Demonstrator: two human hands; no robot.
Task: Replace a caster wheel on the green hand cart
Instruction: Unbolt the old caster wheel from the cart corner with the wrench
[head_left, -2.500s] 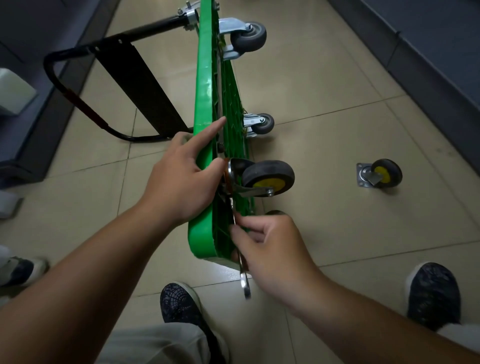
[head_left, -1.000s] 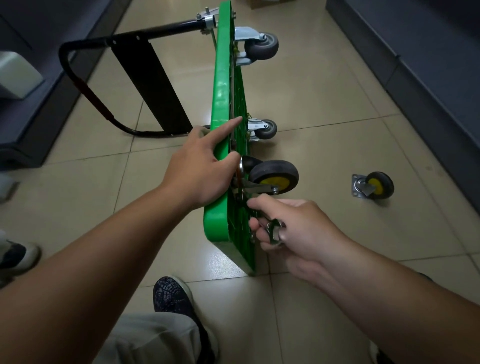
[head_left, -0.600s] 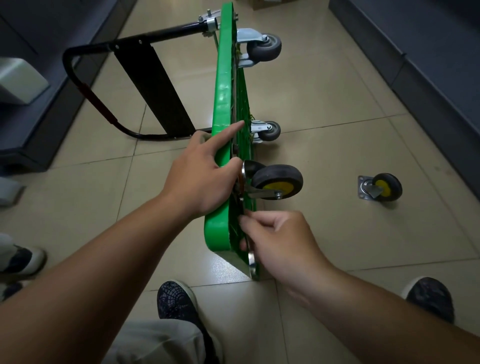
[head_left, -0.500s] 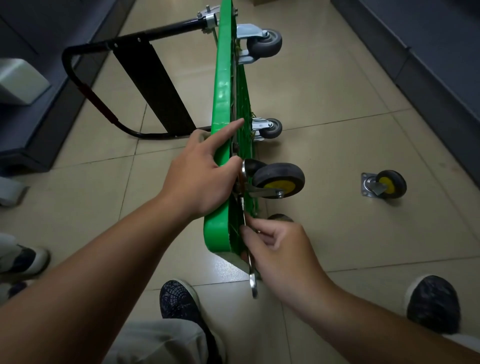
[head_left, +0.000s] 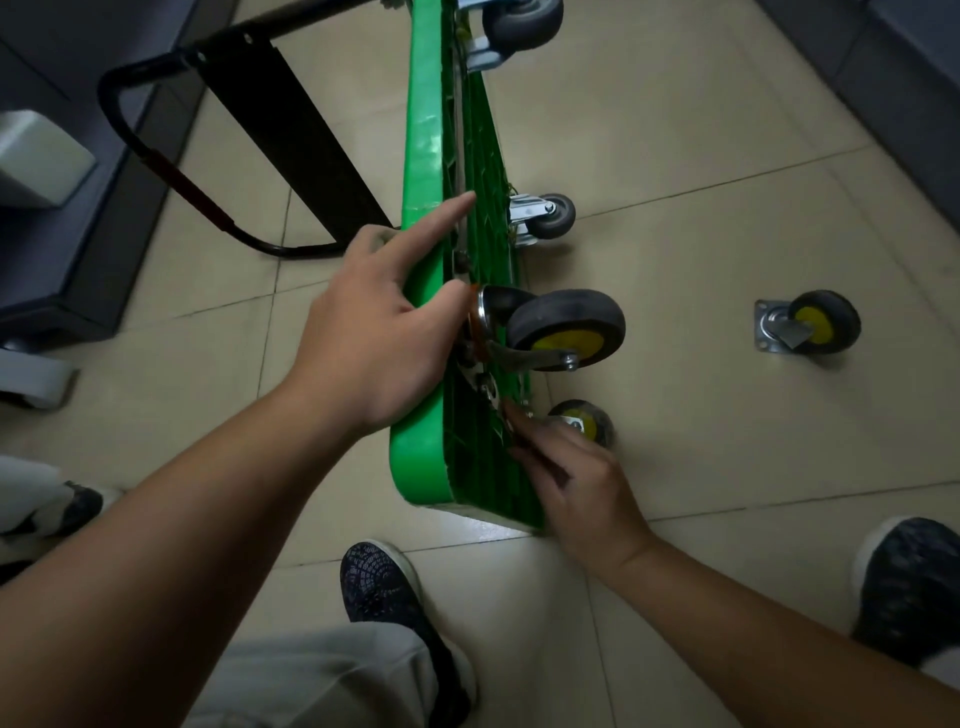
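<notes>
The green hand cart (head_left: 423, 130) stands on its side edge on the tiled floor, underside facing right. My left hand (head_left: 374, 343) grips its upper edge, index finger straight along the rim and thumb against the mounting plate of a black caster with a yellow hub (head_left: 566, 327). Just below that plate my right hand (head_left: 576, 478) holds a metal wrench (head_left: 491, 392), whose head shows at the plate's lower corner while the handle is hidden in my fingers. A loose caster wheel (head_left: 818, 325) lies on the floor to the right.
Other casters stay on the cart: a small grey one (head_left: 550, 215), one at the far end (head_left: 524, 21), and one touching the floor (head_left: 587, 421). The folded black handle (head_left: 124, 124) lies left. My shoes (head_left: 384, 587) are near; dark furniture lines both sides.
My right hand swung the wrench up beside the caster and back down. The handle end that showed below my hand half a second ago is now hidden. My left hand kept its hold.
</notes>
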